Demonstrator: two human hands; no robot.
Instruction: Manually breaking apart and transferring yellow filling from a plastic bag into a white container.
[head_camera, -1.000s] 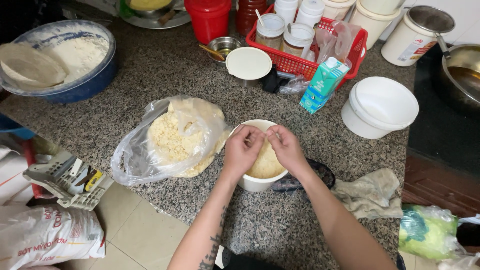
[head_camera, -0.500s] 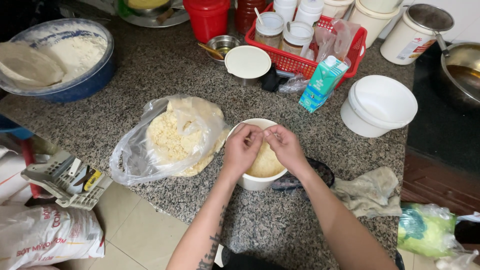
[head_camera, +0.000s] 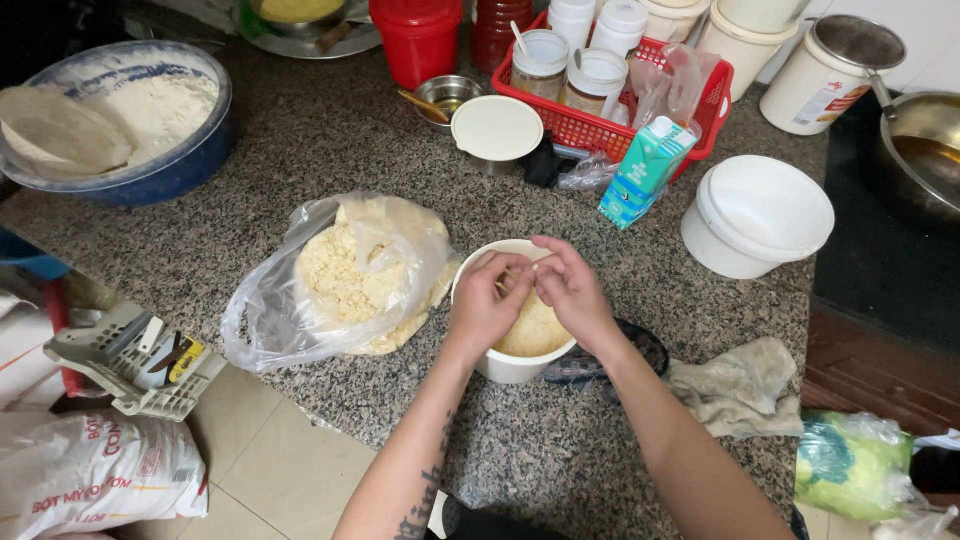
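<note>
Looking down from the head, the left hand (head_camera: 487, 305) and the right hand (head_camera: 570, 292) sit over a small white bowl (head_camera: 500, 364) on the speckled stone bench (head_camera: 300, 150). Their fingertips meet above the bowl, bent and pinching a tiny bit of the yellow dough (head_camera: 535, 330) that fills it. Just left of the bowl lies a clear plastic bag (head_camera: 330, 280) with crumbly yellow dough inside. A white tub (head_camera: 755, 215) stands to the right, and a grey cloth (head_camera: 740, 385) lies near the right arm
</note>
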